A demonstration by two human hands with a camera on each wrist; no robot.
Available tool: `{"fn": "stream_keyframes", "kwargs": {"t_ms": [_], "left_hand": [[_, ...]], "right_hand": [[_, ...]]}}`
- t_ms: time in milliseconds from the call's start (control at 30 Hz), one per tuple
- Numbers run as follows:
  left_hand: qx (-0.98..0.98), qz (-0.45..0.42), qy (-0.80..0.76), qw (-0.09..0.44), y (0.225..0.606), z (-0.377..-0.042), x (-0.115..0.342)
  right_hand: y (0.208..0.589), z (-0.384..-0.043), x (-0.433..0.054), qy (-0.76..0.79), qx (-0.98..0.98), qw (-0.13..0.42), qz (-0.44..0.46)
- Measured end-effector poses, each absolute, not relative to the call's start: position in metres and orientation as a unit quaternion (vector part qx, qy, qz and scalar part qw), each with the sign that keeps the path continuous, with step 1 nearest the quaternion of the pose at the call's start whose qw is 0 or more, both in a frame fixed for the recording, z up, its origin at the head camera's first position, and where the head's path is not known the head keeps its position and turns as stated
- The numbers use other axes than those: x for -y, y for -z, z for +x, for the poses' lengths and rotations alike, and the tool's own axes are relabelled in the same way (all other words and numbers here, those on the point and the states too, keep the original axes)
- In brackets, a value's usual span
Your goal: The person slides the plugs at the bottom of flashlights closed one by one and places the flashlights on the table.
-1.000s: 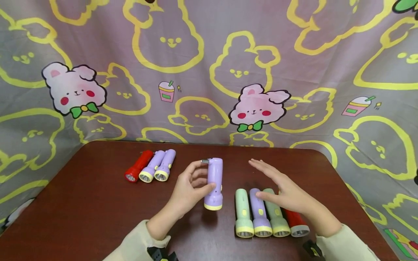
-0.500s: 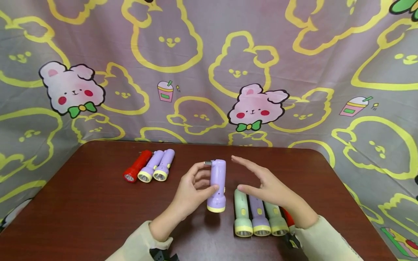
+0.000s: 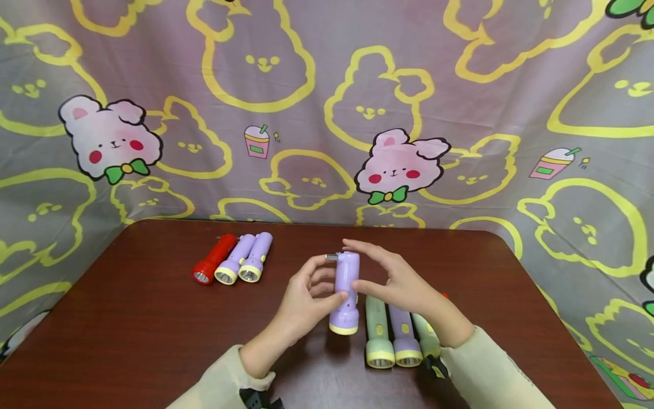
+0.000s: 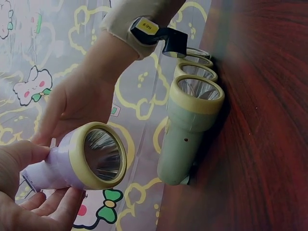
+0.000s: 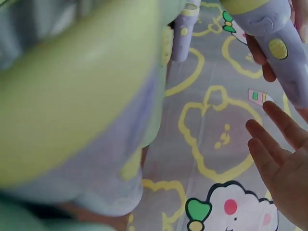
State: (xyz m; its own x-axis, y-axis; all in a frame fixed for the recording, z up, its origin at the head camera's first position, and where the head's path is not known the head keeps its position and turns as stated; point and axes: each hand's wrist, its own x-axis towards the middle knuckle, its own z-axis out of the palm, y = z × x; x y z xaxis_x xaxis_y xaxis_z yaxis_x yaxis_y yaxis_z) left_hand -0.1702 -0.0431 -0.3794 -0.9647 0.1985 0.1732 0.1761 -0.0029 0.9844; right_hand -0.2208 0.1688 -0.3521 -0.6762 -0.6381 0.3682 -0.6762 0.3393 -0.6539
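Cloth backdrop (image 3: 286, 130): The far side was filled by hanging fabric printed with yellow outlines and rabbit faces.
Dark wooden table (image 3: 168, 335): Two groups of flashlights were laid on its top.
Left hand (image 3: 301, 295): The forearm was slanted up from the lower left; the held lilac flashlight (image 3: 347, 272) was gripped between the thumb, laid across its front, and the curved fingers.
Right hand (image 3: 398, 284): The forearm was slanted in from the lower right. The fingers were extended leftward, nearly straight, with thumb and index finger spread apart at the flashlight's right side; whether contact was made could not be told.
Near row (image 3: 380, 343): Pale green, lilac and pale green bodies were set side by side, partly covered by the right arm.
Far group (image 3: 238, 258): One red and two lilac flashlights were placed at the back left.
Flashlight's place: It was held off the table, between the hands, just left of the near row.
Long axis: It was kept close to upright, the tail end tipped slightly right.
Yellow-rimmed lens (image 4: 103, 154): It was aimed downward.
Yellow switch (image 5: 277, 48): It was turned toward the right.
Metal prong (image 3: 331, 257): It was jutted leftward from the tail, beside the left index fingertip.
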Motion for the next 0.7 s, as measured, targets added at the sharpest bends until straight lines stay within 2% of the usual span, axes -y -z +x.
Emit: {"fn": "stream_keyframes", "kwargs": {"t_ms": [367,700], "left_hand": [[-0.705,0.129,-0.697,-0.013,0.38,-0.169,0.044],[-0.694,0.146,-0.705,-0.014,0.377,-0.168,0.046]], "right_hand": [[0.348,-0.222,-0.155,-0.428,0.804,0.045,0.41],[0.344,-0.222,-0.152,-0.467,0.788,0.023,0.401]]}}
